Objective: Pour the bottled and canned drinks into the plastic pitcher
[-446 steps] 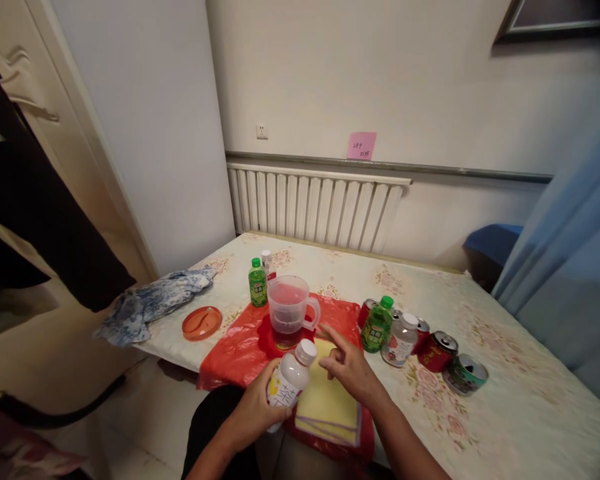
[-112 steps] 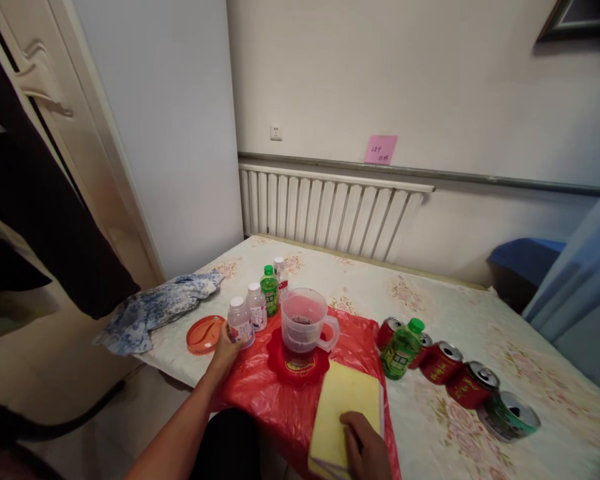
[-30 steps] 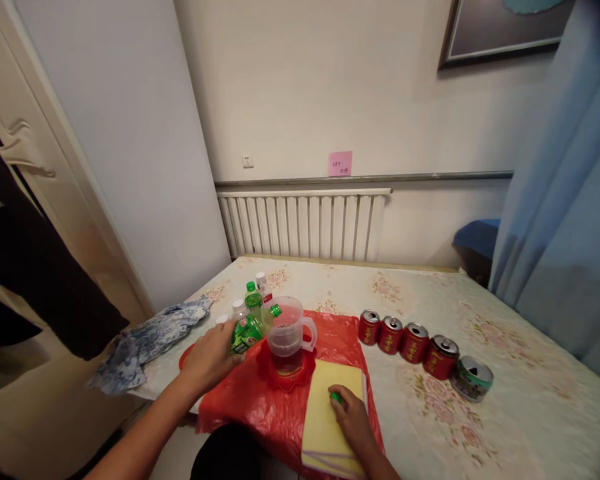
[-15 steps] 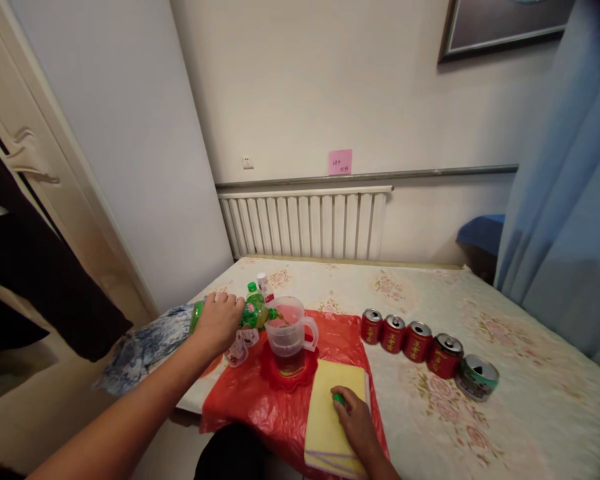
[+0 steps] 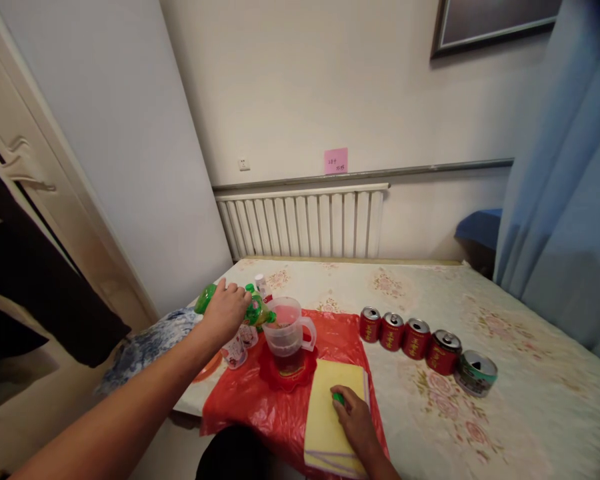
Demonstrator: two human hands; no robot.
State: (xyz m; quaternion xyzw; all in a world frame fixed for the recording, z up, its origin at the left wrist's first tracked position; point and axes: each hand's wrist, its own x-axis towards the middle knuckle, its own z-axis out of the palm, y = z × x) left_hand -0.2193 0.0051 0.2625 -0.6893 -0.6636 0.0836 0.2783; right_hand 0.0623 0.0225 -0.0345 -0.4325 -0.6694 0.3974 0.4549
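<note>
My left hand [image 5: 229,308] is wrapped round a green bottle [image 5: 258,311], tilted with its mouth down at the rim of a clear plastic jug [image 5: 284,340]. The jug, its handle on the right, stands on a red scalloped dish [image 5: 289,380] over a red plastic sheet [image 5: 250,407]. Resting on a folded yellow cloth [image 5: 330,400], my right hand [image 5: 353,413] pinches a green cap [image 5: 339,398]. Beside the jug on the left are patterned cups [image 5: 234,352], and another green-capped bottle stands partly hidden behind the held one.
Several cans stand in a slanting row on the right, red ones [image 5: 416,339] and a green one [image 5: 476,373]. A white-capped bottle [image 5: 261,285] is at the back. Blue-white fabric [image 5: 150,343] lies at the table's left edge; a radiator [image 5: 305,223] is behind.
The held bottle has tipped more steeply, its base raised, as my left hand rose slightly. My right hand stays on the cloth with the cap. The view has shifted a little.
</note>
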